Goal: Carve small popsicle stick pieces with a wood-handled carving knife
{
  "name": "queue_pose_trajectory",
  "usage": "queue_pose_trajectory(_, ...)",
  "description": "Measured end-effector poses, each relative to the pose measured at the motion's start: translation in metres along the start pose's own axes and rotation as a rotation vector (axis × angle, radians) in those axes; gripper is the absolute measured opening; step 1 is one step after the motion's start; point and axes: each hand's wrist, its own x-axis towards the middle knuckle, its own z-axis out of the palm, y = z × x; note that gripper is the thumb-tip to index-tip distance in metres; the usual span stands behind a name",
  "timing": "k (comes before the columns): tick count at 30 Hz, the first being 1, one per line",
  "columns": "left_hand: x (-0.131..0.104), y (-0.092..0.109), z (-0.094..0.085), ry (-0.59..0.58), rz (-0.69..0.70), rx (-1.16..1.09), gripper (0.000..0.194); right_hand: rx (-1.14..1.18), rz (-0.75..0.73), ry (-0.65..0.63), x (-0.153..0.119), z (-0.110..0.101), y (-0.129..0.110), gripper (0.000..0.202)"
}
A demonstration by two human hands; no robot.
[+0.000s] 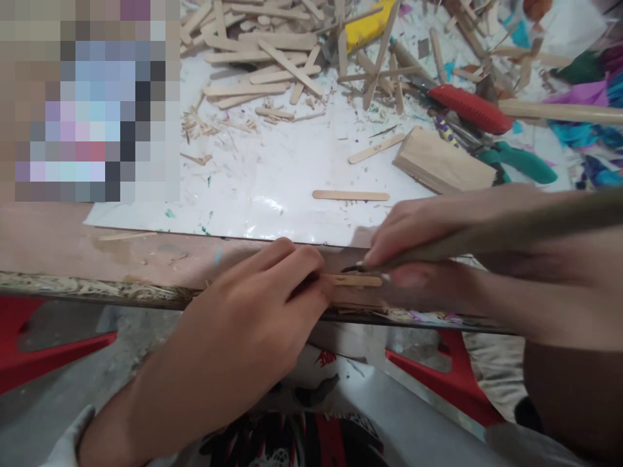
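Observation:
My left hand [263, 305] is closed at the table's near edge, its fingertips pinching one end of a flat wooden craft stick [357, 281]. A small cut mark shows on the stick's upper face. My right hand [413, 237] is wrapped round a carving tool [511, 235] with a long brownish handle. The tool's thin, dark, curved tip lies just above the stick, beside its cut mark; I cannot tell whether the two touch. Motion blurs the right hand and the handle. Beyond the hands, another craft stick [350, 195] lies flat on the white sheet [272, 168].
Many loose craft sticks [263, 58] are heaped at the back. A wooden block [444, 162], a red-handled cutter [470, 109], a teal-handled tool [523, 161] and coloured scraps lie at the right. Red chair or stool parts [448, 370] show below the table edge. The upper left is pixelated.

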Motion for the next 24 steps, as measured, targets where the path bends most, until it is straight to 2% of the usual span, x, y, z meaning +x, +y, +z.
queue_pose_trajectory(4,0.001,-0.003,0.001,0.014,0.02,0.019,0.045,-0.033,-0.006,0.089,-0.011,0.015,0.001,0.033)
queue_pose_trajectory(18,-0.004,0.001,0.002,-0.002,-0.062,-0.03,0.027,-0.052,0.011,0.231,-0.051,0.058,-0.002,0.025)
queue_pose_trajectory(20,-0.005,0.001,0.003,-0.003,-0.068,-0.041,0.028,-0.05,0.031,0.294,-0.063,0.07,-0.005,0.024)
queue_pose_trajectory(22,-0.005,0.001,0.003,-0.002,-0.079,-0.06,0.029,-0.035,0.082,0.433,-0.075,0.082,-0.008,0.025)
queue_pose_trajectory(24,-0.005,0.001,0.003,-0.004,-0.086,-0.065,0.028,-0.017,0.121,0.532,-0.087,0.091,-0.008,0.042)
